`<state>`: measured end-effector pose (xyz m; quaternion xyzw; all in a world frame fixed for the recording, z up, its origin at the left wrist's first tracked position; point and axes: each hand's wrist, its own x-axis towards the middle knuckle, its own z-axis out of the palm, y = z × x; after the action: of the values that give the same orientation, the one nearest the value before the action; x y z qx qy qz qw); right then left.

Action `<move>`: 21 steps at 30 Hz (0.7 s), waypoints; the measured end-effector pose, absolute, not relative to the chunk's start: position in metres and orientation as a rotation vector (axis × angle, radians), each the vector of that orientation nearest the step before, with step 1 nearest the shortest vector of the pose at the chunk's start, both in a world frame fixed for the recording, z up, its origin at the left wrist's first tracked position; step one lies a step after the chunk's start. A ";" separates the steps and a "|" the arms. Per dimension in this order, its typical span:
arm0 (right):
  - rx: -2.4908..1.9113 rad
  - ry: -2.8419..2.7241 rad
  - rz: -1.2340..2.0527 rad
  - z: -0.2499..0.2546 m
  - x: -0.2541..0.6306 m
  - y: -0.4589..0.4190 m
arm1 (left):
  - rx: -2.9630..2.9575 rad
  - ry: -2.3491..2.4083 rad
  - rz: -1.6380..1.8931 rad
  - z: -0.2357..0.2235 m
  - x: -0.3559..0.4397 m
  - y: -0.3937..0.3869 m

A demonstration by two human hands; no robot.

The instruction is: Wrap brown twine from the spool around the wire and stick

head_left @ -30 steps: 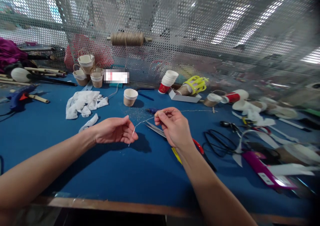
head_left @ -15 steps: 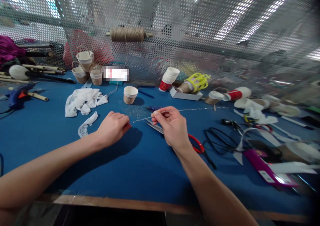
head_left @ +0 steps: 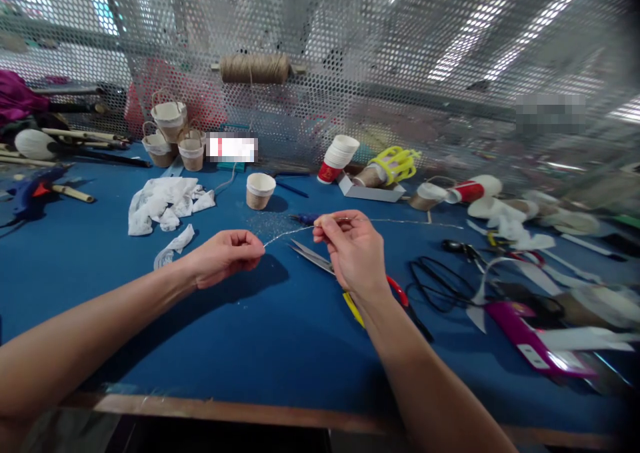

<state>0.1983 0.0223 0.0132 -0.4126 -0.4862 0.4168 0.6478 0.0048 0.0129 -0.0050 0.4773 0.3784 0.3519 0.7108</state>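
A thin, silvery, twisted wire (head_left: 289,232) stretches between my hands above the blue table. My left hand (head_left: 229,256) is closed in a pinch on its left end. Thumb and forefinger of my right hand (head_left: 353,249) pinch the same wire farther along, and its loose tail runs off to the right behind that hand. Scissors (head_left: 313,257) with red and yellow handles lie under my right hand, partly hidden by it. Just beyond the hands stands a small brown cup with a white rim (head_left: 260,191). A piece of white lace (head_left: 175,245) lies beyond my left forearm.
More trimmed cups (head_left: 170,123) are stacked at back left, near crumpled white lace (head_left: 163,203). A blue glue gun (head_left: 35,189) lies far left. Twine (head_left: 255,69) hangs on the mesh. Paper cups (head_left: 339,156), black cable (head_left: 435,283) and a purple power strip (head_left: 535,339) are on the right.
My left hand was open beside the wire's end, turned over, and is now closed on that end. My right hand keeps its pinch and has shifted slightly.
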 end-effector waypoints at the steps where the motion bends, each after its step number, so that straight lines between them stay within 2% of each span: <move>1: -0.943 -1.112 0.938 0.013 0.198 0.022 | 1.115 0.890 0.839 -0.006 0.006 0.013; 5: -0.966 -1.109 0.915 0.013 0.198 0.022 | 1.338 0.987 1.019 -0.005 0.005 0.013; 13: -0.876 -1.051 1.047 0.016 0.200 0.022 | 0.751 0.479 0.651 -0.003 -0.002 0.017; 21: -0.862 -1.075 1.055 0.018 0.197 0.019 | 0.795 0.347 0.540 -0.005 0.006 0.006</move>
<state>0.1974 0.0187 0.0181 -0.3789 -0.4725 0.4639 0.6465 0.0064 0.0061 -0.0047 0.3804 0.1661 0.2586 0.8723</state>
